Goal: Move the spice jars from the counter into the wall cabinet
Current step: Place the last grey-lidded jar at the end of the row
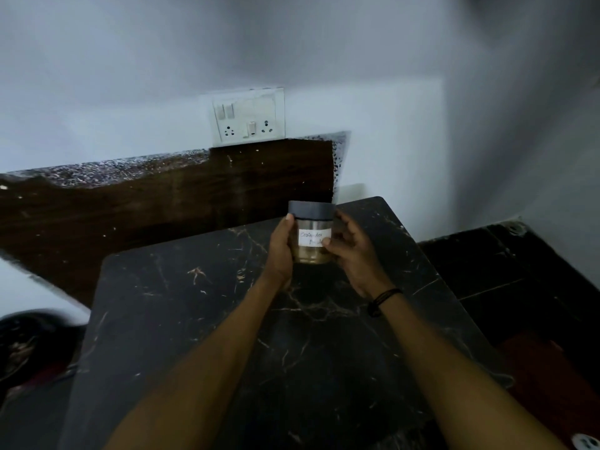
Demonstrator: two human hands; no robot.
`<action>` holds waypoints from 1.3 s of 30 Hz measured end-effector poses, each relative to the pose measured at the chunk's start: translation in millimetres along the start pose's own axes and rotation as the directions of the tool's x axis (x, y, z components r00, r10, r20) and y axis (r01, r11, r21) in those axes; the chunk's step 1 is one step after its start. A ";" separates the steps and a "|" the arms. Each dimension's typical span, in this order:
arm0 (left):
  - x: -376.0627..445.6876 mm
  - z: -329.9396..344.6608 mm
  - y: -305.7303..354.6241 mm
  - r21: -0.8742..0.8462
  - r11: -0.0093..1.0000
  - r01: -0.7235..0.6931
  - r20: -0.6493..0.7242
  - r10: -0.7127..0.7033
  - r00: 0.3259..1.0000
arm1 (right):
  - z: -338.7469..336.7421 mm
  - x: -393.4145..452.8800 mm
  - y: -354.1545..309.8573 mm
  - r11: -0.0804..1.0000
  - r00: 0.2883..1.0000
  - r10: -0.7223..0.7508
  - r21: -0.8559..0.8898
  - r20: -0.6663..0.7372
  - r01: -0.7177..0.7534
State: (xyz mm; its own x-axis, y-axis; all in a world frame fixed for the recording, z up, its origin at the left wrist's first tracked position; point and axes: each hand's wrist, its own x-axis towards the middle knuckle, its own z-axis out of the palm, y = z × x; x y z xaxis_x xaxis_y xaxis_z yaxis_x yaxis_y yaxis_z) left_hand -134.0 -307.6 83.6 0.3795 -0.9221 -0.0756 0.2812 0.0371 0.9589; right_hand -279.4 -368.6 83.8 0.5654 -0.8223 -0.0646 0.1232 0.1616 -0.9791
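A clear spice jar [311, 233] with a dark grey lid and a white handwritten label holds brownish powder in its lower part. Both hands hold it upright above the far part of the black marble counter [194, 319]. My left hand [281, 251] wraps its left side, thumb near the lid. My right hand [352, 251] grips its right side, a fingertip on the label; a black band circles that wrist. No wall cabinet is in view.
A white switch and socket plate [248, 116] sits on the grey wall above a dark wood backsplash panel [162, 209]. A lower dark tiled floor [519, 271] lies right of the counter. Blurred dark objects [26, 345] are at the left edge.
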 end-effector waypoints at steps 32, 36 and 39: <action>-5.0 44.6 177.2 0.013 0.929 -0.370 0.041 0.369 0.928 | 46.1 -0.9 -171.5 0.900 0.900 -0.435 0.013 0.025 0.435; -2.9 63.9 229.6 0.063 0.875 -0.479 0.050 0.477 0.878 | 50.5 -0.1 -226.9 0.850 0.848 -0.526 -0.008 0.063 0.527; -1.8 81.9 273.3 0.088 0.809 -0.582 0.020 0.582 0.813 | 53.3 0.7 -271.6 0.798 0.798 -0.599 -0.027 0.070 0.602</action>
State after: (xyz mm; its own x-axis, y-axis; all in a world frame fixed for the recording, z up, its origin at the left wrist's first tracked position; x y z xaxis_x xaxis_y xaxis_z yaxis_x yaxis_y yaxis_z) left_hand -130.0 -327.4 368.2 0.4547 -0.7354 0.5025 -0.0713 0.5323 0.8436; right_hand -269.0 -384.0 360.0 0.4346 -0.7143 0.5486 0.4164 -0.3807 -0.8256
